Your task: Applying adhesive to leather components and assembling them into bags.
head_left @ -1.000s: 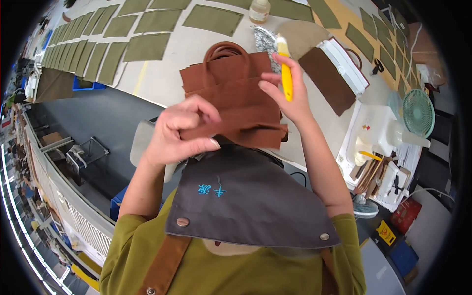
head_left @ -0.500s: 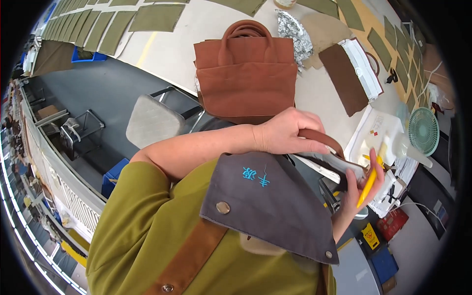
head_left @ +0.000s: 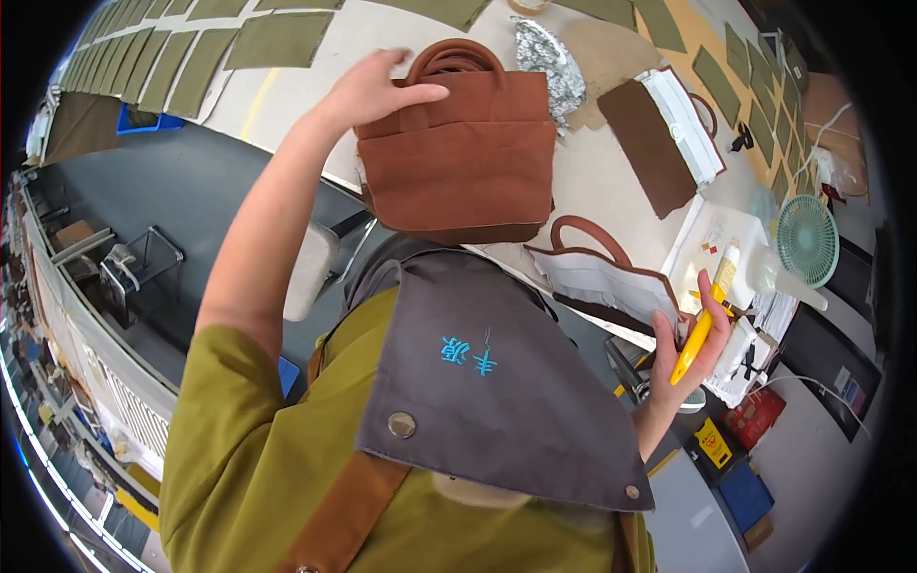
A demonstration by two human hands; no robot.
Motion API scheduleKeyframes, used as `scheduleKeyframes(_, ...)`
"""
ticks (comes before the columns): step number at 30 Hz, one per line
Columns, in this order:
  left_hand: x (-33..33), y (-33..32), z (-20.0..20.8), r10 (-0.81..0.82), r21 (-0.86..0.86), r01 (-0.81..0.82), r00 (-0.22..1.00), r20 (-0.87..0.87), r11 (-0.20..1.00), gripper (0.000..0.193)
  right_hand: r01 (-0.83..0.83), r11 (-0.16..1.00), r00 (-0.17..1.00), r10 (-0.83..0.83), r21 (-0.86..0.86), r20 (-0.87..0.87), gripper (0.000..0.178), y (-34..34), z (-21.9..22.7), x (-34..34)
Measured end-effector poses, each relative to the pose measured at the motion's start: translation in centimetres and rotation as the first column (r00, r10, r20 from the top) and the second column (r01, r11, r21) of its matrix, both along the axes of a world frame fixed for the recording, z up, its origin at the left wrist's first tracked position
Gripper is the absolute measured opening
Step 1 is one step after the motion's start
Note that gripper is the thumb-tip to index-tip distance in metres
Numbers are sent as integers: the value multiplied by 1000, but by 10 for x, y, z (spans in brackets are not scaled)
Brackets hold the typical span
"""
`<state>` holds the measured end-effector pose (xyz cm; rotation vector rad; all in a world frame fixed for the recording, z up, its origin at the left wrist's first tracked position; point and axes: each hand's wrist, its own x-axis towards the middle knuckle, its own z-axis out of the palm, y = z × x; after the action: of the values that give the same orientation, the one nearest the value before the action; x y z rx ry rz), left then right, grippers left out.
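Observation:
My left hand (head_left: 382,91) is at the top left corner of a stack of brown bag panels with looped handles (head_left: 458,158). Its thumb stretches across the front near the handle, apart from the fingers, which are blurred. My right hand (head_left: 690,334) has a long yellow tool with a pale end (head_left: 702,334) between its fingers; the tool's exact kind is unclear. Beside its thumb is the right end of a single bag panel (head_left: 611,277), pale inside, with one brown handle, at the table's near edge. Whether the fingers also grip that panel cannot be made out.
Another brown panel with a white lining (head_left: 659,134) lies further right, past crumpled foil (head_left: 549,67). A white container (head_left: 731,229) and a green fan (head_left: 807,241) stand at the right. Olive pieces (head_left: 277,40) cover the far table. A chair (head_left: 310,272) stands at the left.
My left hand has let go of the single panel's handle and moved up and left to the stack. My right hand stays by the panel, still holding the yellow tool.

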<state>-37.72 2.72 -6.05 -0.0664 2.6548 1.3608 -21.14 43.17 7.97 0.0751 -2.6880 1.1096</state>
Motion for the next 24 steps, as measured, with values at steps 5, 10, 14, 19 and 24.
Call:
scheduleKeyframes(5,-34,-15,-5,-378,181,332,775,507,926,96,-11,998,1000,12,55,-6,53,-7,-8,-9)
scheduleKeyframes(10,-37,-16,-18,-401,294,287,778,484,912,81,66,992,998,-67,103,5,53,-8,-13,-8)
scheduleKeyframes(14,-15,-5,-5,-325,360,195,880,346,912,63,124,992,992,-123,-35,41,54,0,-18,-3)
scheduleKeyframes(19,22,-25,-15,-135,188,78,939,316,979,48,57,998,997,-56,11,-49,57,-2,-13,-10)
scheduleKeyframes(24,38,-37,-2,5,274,-109,935,356,956,47,46,999,999,-46,2,-19,55,-4,-1,-18)
